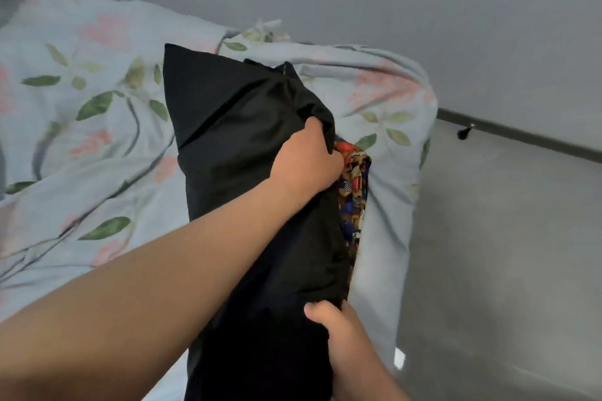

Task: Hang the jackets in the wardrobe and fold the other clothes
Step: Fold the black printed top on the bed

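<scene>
A long black garment [228,127] lies lengthwise along the right side of the bed, folded into a narrow strip. My left hand [306,163] grips its right edge near the far end, fingers curled into the cloth. My right hand [338,332] pinches the same edge close to me, thumb on top. Under that edge a colourful patterned garment [353,179] peeks out, mostly hidden by the black cloth.
The bed carries a pale blue floral sheet [97,140], rumpled at its right corner [391,101]. Right of the bed is grey floor [505,254], with a grey wall [423,10] behind and a small dark object [464,133] by the skirting.
</scene>
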Demonstrator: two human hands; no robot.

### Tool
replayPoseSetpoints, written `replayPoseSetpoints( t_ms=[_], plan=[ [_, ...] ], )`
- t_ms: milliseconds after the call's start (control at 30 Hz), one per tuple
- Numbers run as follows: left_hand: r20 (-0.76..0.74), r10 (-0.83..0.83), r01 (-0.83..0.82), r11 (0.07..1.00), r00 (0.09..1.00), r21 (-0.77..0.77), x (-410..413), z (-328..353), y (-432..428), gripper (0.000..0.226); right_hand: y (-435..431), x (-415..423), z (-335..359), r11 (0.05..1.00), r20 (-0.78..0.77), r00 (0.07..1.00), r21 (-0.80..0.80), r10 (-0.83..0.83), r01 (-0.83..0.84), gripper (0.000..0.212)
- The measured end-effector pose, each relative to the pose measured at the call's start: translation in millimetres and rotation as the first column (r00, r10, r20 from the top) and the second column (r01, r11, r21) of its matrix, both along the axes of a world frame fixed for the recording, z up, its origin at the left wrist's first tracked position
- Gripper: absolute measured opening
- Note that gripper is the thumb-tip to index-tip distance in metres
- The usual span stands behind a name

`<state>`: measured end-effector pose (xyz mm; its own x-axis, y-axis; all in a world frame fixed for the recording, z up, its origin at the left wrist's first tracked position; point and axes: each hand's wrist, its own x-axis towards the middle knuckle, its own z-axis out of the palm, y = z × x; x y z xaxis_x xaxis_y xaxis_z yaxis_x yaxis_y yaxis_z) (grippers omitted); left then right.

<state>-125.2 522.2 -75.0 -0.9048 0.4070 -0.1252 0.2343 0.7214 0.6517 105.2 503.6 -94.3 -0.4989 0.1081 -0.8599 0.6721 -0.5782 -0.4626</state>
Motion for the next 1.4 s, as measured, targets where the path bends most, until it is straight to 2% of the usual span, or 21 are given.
replayPoseSetpoints(
  t_ms=[67, 133, 200, 267, 300, 367, 433, 500, 567, 633, 767, 833, 900, 967, 1033, 1100, 1133, 1200, 1267, 1300, 1400],
  plan=[
    [0.039, -0.128, 0.131, 0.988, 0.991, -0.084, 3.5, -15.8, 20.8, 0.024, 15.2, -0.5, -9.4, 0.996, 0.126, 0.990, -0.059, -0.060, 0.067, 0.029],
    [0.214, -0.204, 0.231, 0.966, 0.955, -0.112, 6.3, -29.1, 26.7, 0.037, 26.8, 1.1, -15.5, 0.983, 0.211, 0.975, -0.149, -0.072, 0.105, 0.025],
    [0.376, -0.178, 0.190, 0.982, 0.910, 0.003, 10.8, -33.2, 15.5, 0.042, 34.2, 4.6, -18.8, 0.976, 0.207, 0.977, -0.200, -0.047, 0.089, 0.033],
    [0.457, -0.113, 0.041, 0.985, 0.882, 0.165, 19.4, -27.8, -9.4, 0.031, 40.7, 6.8, -19.4, 0.989, 0.193, 0.981, -0.143, -0.012, 0.040, 0.044],
    [0.456, -0.081, -0.007, 0.982, 0.886, 0.187, 28.2, -24.2, -28.5, 0.022, 42.6, 6.2, -16.6, 0.995, 0.191, 0.982, -0.095, 0.000, 0.019, 0.042],
    [0.369, -0.013, -0.022, 0.996, 0.929, 0.091, 54.8, -19.5, -74.5, 0.006, 45.2, 5.2, -15.0, 0.999, 0.211, 0.977, -0.024, -0.028, 0.034, 0.032],
    [0.332, 0.045, -0.032, 0.998, 0.942, -0.045, 92.9, -14.3, -119.3, 0.011, 45.7, 1.3, -13.1, 0.999, 0.264, 0.964, 0.053, -0.004, -0.011, 0.051],
    [0.404, 0.060, -0.021, 0.995, 0.913, -0.101, 130.3, -7.8, -147.0, 0.017, 41.9, -3.9, -10.1, 0.976, 0.350, 0.930, 0.141, 0.111, -0.169, 0.076],
    [0.448, 0.023, 0.028, 0.994, 0.894, -0.107, 160.6, -3.2, -158.1, 0.019, 34.8, -8.5, -4.0, 0.947, 0.384, 0.904, 0.174, 0.189, -0.271, 0.067],
    [0.446, -0.081, 0.135, 0.987, 0.892, -0.090, 188.0, 2.8, -159.7, 0.019, 31.6, -2.8, -2.9, 0.919, 0.364, 0.892, 0.180, 0.268, -0.350, 0.046],
    [0.518, -0.311, 0.355, 0.935, 0.797, 0.015, 227.5, 13.3, -152.9, 0.047, 35.3, 10.7, 0.1, 0.875, 0.349, 0.885, 0.262, 0.307, -0.406, 0.008],
    [0.512, -0.242, 0.212, 0.970, 0.824, 0.116, 233.4, 19.6, -158.6, 0.043, 35.5, 17.2, 0.1, 0.920, 0.296, 0.926, 0.241, 0.234, -0.309, 0.020],
    [0.264, 0.005, -0.040, 0.991, 0.965, 0.127, 232.4, 18.5, -173.7, 0.031, 33.1, 29.0, -4.3, 0.996, 0.191, 0.978, -0.023, 0.087, -0.084, 0.041],
    [0.056, 0.274, -0.273, 0.962, 0.960, -0.015, 228.5, 6.0, -196.0, 0.029, 26.0, 39.5, -7.6, 0.968, 0.176, 0.984, -0.242, -0.020, 0.063, 0.047],
    [0.196, 0.486, -0.449, 0.870, 0.852, -0.206, 226.3, -9.1, -217.3, 0.046, 17.8, 48.1, -19.1, 0.989, 0.168, 0.986, -0.144, 0.006, 0.019, 0.039],
    [0.444, 0.623, -0.584, 0.776, 0.644, -0.240, 231.5, -19.0, -230.4, 0.055, 8.2, 52.1, -28.8, 0.979, 0.175, 0.982, 0.178, 0.071, -0.103, 0.028],
    [0.539, 0.630, -0.633, 0.744, 0.559, -0.213, 236.3, -21.2, -234.0, 0.052, 4.9, 54.7, -31.5, 0.951, 0.165, 0.982, 0.279, 0.091, -0.135, 0.025],
    [0.636, 0.557, -0.615, 0.772, 0.534, -0.160, 247.0, -24.0, -239.3, 0.044, -0.9, 64.5, -34.1, 0.903, 0.157, 0.980, 0.393, 0.122, -0.175, 0.020],
    [0.693, 0.487, -0.587, 0.802, 0.531, -0.114, 252.2, -27.3, -244.2, 0.046, -4.1, 75.0, -32.9, 0.904, 0.140, 0.985, 0.400, 0.104, -0.152, 0.012],
    [0.711, 0.471, -0.582, 0.806, 0.523, -0.106, 250.8, -27.9, -245.6, 0.046, -4.9, 80.1, -32.9, 0.934, 0.102, 0.990, 0.336, 0.093, -0.122, 0.018],
    [0.736, 0.426, -0.554, 0.828, 0.525, -0.085, 246.0, -30.9, -249.8, 0.048, -7.4, 86.1, -30.4, 0.983, 0.003, 0.992, 0.138, 0.125, -0.125, 0.061]
  ],
)
